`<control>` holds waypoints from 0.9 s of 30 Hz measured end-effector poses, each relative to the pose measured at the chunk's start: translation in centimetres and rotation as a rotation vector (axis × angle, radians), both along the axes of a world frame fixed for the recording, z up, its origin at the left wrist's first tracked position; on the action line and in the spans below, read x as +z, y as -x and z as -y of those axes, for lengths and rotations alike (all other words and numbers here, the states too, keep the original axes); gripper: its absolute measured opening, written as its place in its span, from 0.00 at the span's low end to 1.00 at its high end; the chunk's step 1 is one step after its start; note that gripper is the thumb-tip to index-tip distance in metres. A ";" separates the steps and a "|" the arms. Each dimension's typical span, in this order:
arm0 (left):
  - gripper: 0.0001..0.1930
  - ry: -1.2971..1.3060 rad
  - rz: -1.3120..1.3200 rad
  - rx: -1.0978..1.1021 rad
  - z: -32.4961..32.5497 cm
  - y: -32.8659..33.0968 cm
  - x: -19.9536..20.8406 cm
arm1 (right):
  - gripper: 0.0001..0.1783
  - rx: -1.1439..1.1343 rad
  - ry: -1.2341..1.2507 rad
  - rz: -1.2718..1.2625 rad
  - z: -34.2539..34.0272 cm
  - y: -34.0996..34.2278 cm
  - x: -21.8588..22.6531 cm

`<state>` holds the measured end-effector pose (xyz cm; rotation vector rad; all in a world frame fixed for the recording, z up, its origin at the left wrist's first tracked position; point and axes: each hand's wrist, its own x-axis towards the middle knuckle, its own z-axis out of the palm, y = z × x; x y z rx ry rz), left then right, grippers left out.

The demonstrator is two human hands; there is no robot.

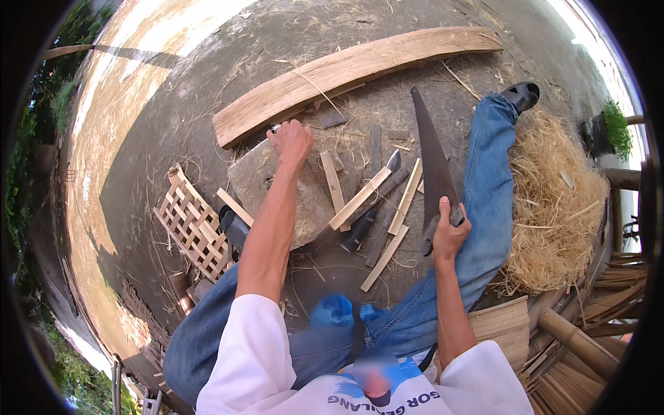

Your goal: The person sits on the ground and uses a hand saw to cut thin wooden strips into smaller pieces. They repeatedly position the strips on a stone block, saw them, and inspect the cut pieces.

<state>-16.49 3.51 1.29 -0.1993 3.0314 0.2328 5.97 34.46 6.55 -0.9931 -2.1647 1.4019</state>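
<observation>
My right hand (449,234) is wrapped round the handle of a handsaw (433,149), whose dark blade points away from me beside my outstretched leg. My left hand (290,142) reaches over the far edge of a rough stone block (268,181). Its fingers are curled on a small item, partly dark and partly shiny, that I cannot make out. Just beyond them lies a long wooden plank (346,63). Between my hands are several pale wood strips (361,198) and a knife (394,161) with a curved metal blade, partly covered by a strip.
A woven bamboo panel (197,223) lies left of the stone. A heap of fine shavings (557,204) is at the right, past my leg. Bamboo poles (577,344) and split slats are at the lower right. A blue plastic bag (333,311) sits between my legs.
</observation>
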 end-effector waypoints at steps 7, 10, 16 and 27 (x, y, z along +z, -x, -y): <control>0.29 0.027 0.501 0.124 5.7 5.3 -1.4 | 0.22 -0.018 0.075 0.014 1.2 1.3 2.5; 0.34 0.047 0.531 0.121 5.7 5.3 -1.7 | 0.21 -0.009 0.064 0.021 1.0 1.5 2.5; 0.41 0.061 0.404 0.091 6.1 4.8 -2.3 | 0.20 -0.012 0.069 0.017 0.6 1.4 1.8; 0.33 -0.097 0.243 0.193 7.2 6.0 -2.9 | 0.19 0.010 0.094 0.036 0.3 1.3 1.5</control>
